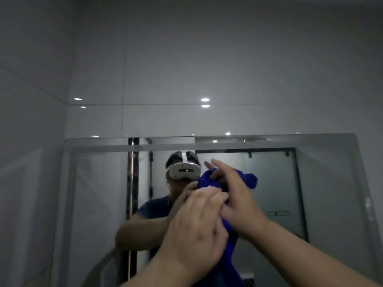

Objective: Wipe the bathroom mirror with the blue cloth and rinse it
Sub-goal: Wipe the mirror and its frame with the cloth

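Observation:
The bathroom mirror [99, 193] fills the lower half of the view, with a frosted border along its top and sides. The blue cloth [249, 179] is bunched up in front of the glass, near the mirror's middle, and its tail hangs down between my forearms. My left hand [196, 226] grips the cloth from the left with curled fingers. My right hand [234, 193] holds the cloth from the right, its fingers spread over the upper folds. Whether the cloth touches the glass I cannot tell.
White glossy wall tiles [186, 69] rise above the mirror and along the left wall. The mirror reflects a person wearing a headset [184, 169], a dark-framed glass shower door [275, 193] and ceiling lights.

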`<action>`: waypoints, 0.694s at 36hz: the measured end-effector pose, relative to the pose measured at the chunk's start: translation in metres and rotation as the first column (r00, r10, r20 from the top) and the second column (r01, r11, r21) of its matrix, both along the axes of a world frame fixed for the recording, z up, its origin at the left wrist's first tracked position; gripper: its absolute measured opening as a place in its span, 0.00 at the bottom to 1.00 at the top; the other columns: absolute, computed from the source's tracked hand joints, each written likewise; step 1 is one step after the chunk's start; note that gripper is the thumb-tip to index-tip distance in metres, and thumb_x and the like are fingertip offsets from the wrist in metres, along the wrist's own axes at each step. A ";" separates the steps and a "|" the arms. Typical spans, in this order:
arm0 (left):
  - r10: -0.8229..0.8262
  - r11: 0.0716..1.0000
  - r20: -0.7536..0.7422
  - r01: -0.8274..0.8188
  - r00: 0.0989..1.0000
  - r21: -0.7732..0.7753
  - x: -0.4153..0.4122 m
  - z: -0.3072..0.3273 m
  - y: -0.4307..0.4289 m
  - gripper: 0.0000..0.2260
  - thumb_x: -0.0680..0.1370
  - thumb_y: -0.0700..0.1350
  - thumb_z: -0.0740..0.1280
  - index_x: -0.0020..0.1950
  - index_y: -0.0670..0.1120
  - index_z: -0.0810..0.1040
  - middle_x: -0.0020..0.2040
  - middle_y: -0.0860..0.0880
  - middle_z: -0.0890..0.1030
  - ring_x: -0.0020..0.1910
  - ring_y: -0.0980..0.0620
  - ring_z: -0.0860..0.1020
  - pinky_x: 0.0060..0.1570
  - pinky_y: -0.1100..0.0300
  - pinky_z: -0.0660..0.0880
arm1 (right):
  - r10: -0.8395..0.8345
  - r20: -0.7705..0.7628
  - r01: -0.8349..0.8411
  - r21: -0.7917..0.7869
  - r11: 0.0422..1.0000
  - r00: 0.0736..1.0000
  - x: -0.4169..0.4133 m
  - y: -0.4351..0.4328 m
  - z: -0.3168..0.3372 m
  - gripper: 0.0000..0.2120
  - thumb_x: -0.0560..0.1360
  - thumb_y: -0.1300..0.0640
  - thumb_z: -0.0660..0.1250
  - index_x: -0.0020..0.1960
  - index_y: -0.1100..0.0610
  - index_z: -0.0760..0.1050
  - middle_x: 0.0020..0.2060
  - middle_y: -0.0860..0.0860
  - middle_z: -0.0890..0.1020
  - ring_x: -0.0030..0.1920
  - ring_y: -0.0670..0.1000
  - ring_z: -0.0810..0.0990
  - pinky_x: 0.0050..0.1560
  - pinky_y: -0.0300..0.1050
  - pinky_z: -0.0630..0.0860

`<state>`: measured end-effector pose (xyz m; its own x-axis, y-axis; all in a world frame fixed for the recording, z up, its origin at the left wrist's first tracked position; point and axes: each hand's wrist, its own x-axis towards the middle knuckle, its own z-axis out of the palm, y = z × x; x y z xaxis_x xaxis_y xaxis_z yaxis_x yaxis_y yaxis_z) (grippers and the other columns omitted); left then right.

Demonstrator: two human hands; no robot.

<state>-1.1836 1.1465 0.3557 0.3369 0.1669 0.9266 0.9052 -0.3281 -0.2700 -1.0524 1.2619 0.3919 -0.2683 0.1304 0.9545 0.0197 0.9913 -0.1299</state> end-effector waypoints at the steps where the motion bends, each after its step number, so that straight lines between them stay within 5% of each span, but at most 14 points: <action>1: 0.017 1.000 0.011 -0.017 1.000 -0.022 0.010 -0.003 0.010 0.26 0.81 0.44 0.63 0.80 0.46 0.70 0.79 0.49 0.71 0.81 0.51 0.67 0.79 0.48 0.68 | 0.078 -0.067 -0.083 -0.088 0.993 0.995 -0.001 0.000 0.007 0.32 0.77 0.65 0.73 0.77 0.46 0.70 0.64 0.48 0.80 0.64 0.50 0.81 0.66 0.51 0.79; 3: 0.089 0.995 0.040 -0.087 0.995 -0.056 0.024 -0.002 0.028 0.33 0.80 0.45 0.61 0.86 0.48 0.60 0.86 0.50 0.61 0.85 0.51 0.57 0.82 0.46 0.61 | 0.183 -0.243 -0.227 -0.168 0.959 0.953 -0.003 0.000 0.015 0.21 0.77 0.65 0.70 0.68 0.49 0.76 0.56 0.52 0.83 0.57 0.55 0.83 0.62 0.56 0.81; 5: 0.209 0.976 0.035 -0.206 0.977 -0.071 0.028 0.002 0.040 0.35 0.79 0.47 0.61 0.86 0.46 0.58 0.86 0.47 0.59 0.85 0.47 0.57 0.81 0.43 0.64 | 0.264 -0.462 -0.402 -0.230 0.886 0.847 -0.003 -0.004 0.019 0.13 0.78 0.67 0.65 0.57 0.53 0.78 0.49 0.56 0.84 0.52 0.58 0.83 0.56 0.51 0.81; 7: 0.386 0.921 0.016 -0.383 0.923 -0.074 0.028 0.003 0.046 0.35 0.79 0.50 0.62 0.85 0.44 0.61 0.86 0.43 0.60 0.84 0.41 0.60 0.77 0.41 0.68 | 0.308 -0.659 -0.605 -0.283 0.744 0.686 -0.002 -0.009 0.027 0.13 0.79 0.71 0.58 0.51 0.56 0.77 0.42 0.56 0.84 0.44 0.57 0.83 0.45 0.43 0.81; 9: 0.507 0.858 -0.026 -0.507 0.862 -0.080 0.025 0.001 0.048 0.36 0.78 0.52 0.62 0.85 0.44 0.61 0.85 0.42 0.61 0.84 0.38 0.60 0.77 0.41 0.68 | 0.285 -0.715 -0.661 -0.318 0.680 0.638 0.000 -0.016 0.042 0.14 0.81 0.70 0.54 0.48 0.57 0.75 0.35 0.52 0.83 0.37 0.53 0.81 0.36 0.38 0.77; 11: 0.558 0.823 -0.078 -0.563 0.826 -0.078 0.024 0.001 0.046 0.35 0.77 0.53 0.61 0.84 0.43 0.62 0.84 0.42 0.63 0.83 0.36 0.61 0.76 0.39 0.69 | 0.188 -0.629 -0.455 -0.294 0.841 0.754 0.005 -0.019 0.063 0.13 0.80 0.70 0.56 0.48 0.57 0.76 0.35 0.48 0.81 0.35 0.44 0.79 0.35 0.35 0.75; 13: 0.575 0.808 -0.130 -0.585 0.808 -0.062 0.021 0.004 0.045 0.32 0.76 0.53 0.59 0.80 0.45 0.66 0.82 0.43 0.67 0.82 0.37 0.64 0.74 0.38 0.71 | -0.081 -0.439 0.016 -0.148 0.989 0.895 0.011 -0.017 0.077 0.08 0.77 0.63 0.60 0.52 0.56 0.77 0.44 0.49 0.80 0.44 0.44 0.78 0.46 0.40 0.76; 16: 0.583 0.796 -0.201 -0.603 0.787 -0.054 0.008 0.015 0.034 0.32 0.76 0.56 0.63 0.80 0.53 0.66 0.80 0.48 0.69 0.79 0.42 0.67 0.75 0.40 0.71 | -0.408 -0.305 0.444 0.055 0.894 0.860 0.024 0.003 0.094 0.15 0.72 0.58 0.62 0.58 0.55 0.78 0.54 0.52 0.78 0.56 0.55 0.76 0.60 0.55 0.72; 20: 0.573 0.812 -0.145 -0.583 0.807 -0.039 -0.037 0.035 0.011 0.34 0.75 0.57 0.66 0.83 0.58 0.65 0.80 0.51 0.69 0.79 0.44 0.69 0.78 0.40 0.67 | -0.604 -0.215 0.608 -0.054 0.792 0.767 0.058 0.044 0.101 0.19 0.75 0.53 0.58 0.62 0.56 0.79 0.57 0.57 0.81 0.58 0.62 0.78 0.64 0.63 0.73; 25: 0.625 0.768 0.099 -0.633 0.774 0.099 -0.096 0.062 -0.014 0.28 0.73 0.50 0.64 0.74 0.49 0.75 0.72 0.43 0.78 0.72 0.39 0.75 0.77 0.39 0.66 | -0.693 -0.142 0.707 0.084 0.703 0.706 0.084 0.069 0.093 0.18 0.77 0.51 0.57 0.61 0.55 0.79 0.53 0.58 0.82 0.54 0.63 0.80 0.61 0.64 0.74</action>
